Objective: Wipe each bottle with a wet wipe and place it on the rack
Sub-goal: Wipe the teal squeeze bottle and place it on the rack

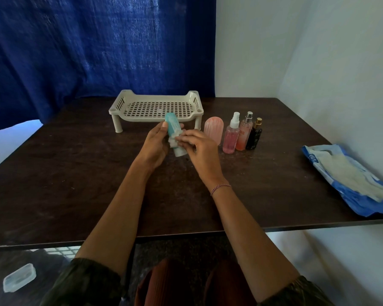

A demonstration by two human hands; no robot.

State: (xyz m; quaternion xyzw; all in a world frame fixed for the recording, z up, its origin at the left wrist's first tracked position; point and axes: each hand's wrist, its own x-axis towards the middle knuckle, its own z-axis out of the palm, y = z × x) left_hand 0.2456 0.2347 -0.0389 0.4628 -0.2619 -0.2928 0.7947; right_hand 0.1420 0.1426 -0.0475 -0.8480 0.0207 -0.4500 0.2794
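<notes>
My left hand [156,143] grips a teal and white bottle [172,124], tilted above the middle of the dark table [75,173]. My right hand [200,146] presses a crumpled white wet wipe [173,141] against the bottle's lower half. Behind them stands the beige slotted rack [156,107] on short legs, with nothing on it. To the right of my hands stand a ribbed pink bottle [214,129], a pink spray bottle [230,135], an orange spray bottle [243,134] and a black bottle with a gold cap [254,135].
An open blue pack of wet wipes [349,180] lies near the table's right edge. A blue curtain [97,45] hangs behind the table and a white wall stands at the right. On the floor at lower left lies a clear plastic box [19,277].
</notes>
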